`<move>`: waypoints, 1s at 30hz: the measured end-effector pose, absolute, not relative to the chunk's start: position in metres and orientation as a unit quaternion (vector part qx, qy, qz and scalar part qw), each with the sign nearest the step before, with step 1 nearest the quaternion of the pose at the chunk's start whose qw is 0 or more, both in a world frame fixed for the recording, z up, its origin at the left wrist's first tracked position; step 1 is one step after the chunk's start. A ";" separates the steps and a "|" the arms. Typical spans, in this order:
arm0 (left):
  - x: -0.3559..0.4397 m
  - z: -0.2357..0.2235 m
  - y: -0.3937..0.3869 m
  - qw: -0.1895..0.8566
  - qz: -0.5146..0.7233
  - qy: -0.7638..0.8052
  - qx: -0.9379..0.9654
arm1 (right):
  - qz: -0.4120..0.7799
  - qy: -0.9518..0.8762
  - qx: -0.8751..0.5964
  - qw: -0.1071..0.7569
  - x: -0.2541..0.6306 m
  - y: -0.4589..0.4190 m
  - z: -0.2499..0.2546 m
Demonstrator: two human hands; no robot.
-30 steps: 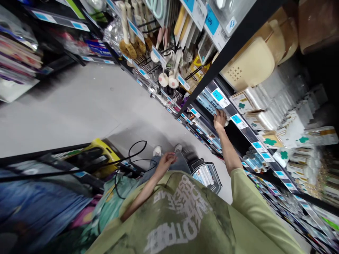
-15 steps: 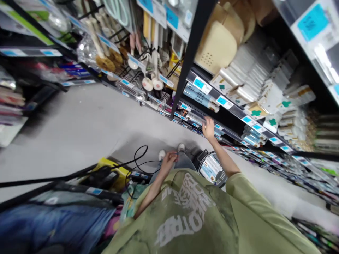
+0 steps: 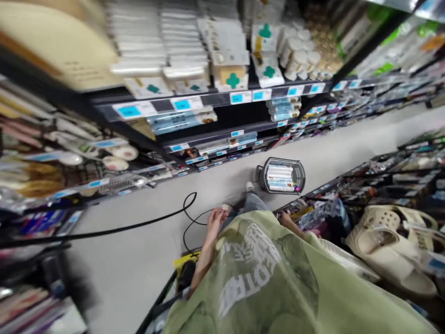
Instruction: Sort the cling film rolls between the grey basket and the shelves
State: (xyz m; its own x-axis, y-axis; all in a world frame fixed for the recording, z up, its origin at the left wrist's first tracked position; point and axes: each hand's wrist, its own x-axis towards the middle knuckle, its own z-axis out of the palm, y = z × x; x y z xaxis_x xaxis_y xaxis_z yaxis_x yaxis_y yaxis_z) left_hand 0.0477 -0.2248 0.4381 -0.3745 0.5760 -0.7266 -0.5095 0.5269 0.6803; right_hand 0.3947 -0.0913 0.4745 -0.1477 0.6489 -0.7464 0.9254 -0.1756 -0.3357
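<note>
My left hand [image 3: 216,218] is held low in front of my shirt, its fingers bent and drawn together. Whatever may be between them is too small to make out. Close by it, a thin black cable [image 3: 189,204] hangs in a loop. My right hand [image 3: 287,219] is down at my right side, beside the goods on the near shelf, partly hidden and blurred. On the floor ahead of it stands a dark shopping basket [image 3: 304,178], apart from both hands. Several white and light-blue packs [image 3: 280,177] lie in the basket.
Ahead runs a shelf rack [image 3: 222,98] with white packs, price tags and light-blue packs [image 3: 182,121]. Hanging utensils [image 3: 118,155] are at left. Cream clogs [image 3: 382,241] lie on the rack at right. Grey floor [image 3: 139,260] runs between the racks.
My right hand has drawn back from the lower shelf to my right side. The view has turned right, so the basket now shows fully. My left hand stays low in front of me.
</note>
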 end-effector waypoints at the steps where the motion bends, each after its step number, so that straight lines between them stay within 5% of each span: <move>1: 0.049 0.440 -0.220 0.570 0.473 0.671 0.042 | -0.435 0.603 0.648 0.164 0.399 -0.092 0.469; 10: 0.099 0.447 -0.136 0.621 0.385 0.673 0.114 | -0.451 0.547 0.681 0.182 0.410 -0.045 0.397; 18: 0.214 0.431 -0.093 0.657 0.375 0.655 -0.007 | -0.403 0.584 0.670 0.217 0.473 0.048 0.326; 30: 0.284 0.376 -0.122 0.718 0.246 0.640 -0.122 | -0.381 0.650 0.589 0.293 0.543 0.165 0.164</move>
State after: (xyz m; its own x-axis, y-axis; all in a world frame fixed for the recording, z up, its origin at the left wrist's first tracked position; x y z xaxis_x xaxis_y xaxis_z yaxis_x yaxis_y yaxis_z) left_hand 0.2838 -0.1222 0.3763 0.0602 0.1969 -0.9786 -0.5097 0.8490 0.1395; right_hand 0.5432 0.1648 0.1638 -0.1344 0.5422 -0.8294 0.9886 0.0165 -0.1494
